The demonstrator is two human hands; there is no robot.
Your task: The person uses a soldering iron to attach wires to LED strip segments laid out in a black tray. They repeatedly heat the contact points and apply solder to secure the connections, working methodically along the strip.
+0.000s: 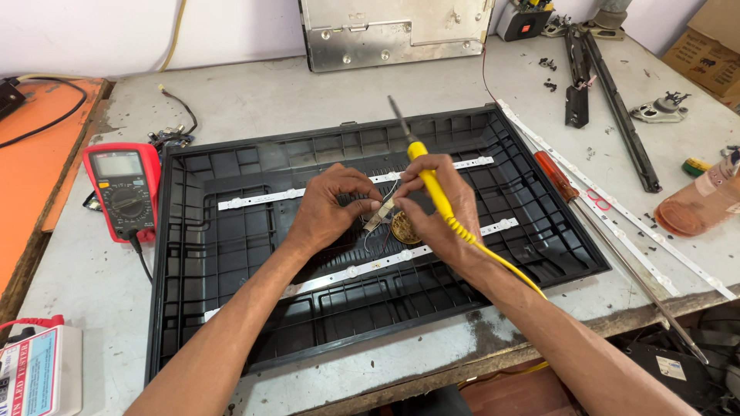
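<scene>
— While both hands meet at mid-frame, how far along does the work look?

— Midway, I'd judge. A black plastic back panel point(231, 254) lies open on the table point(308, 100), and two white LED strips point(370, 262) already sit across it. No joint looks finished; the soldering seems only in preparation.

— What does the right hand point(435, 208) hold?

— A yellow soldering iron point(432, 185), gripped like a pen, its dark tip pointing toward the upper middle of the frame and its yellow cord trailing to the lower right. The same hand's fingertips also pinch in toward the left hand.

— And the left hand point(327, 212)?

— Fingers point(362, 202) closed tight on a small pale piece with thin wires point(381, 216), held just above the panel's centre. What the piece is, I cannot tell.

— Anything beneath?

— A small round brass-coloured tin point(403, 228) sits under the right hand, between the strips.

— Around it?

— A red multimeter point(123, 189) lies left of the panel, a red-handled screwdriver point(556, 176) right of it, and a metal chassis point(393, 31) at the top.
</scene>
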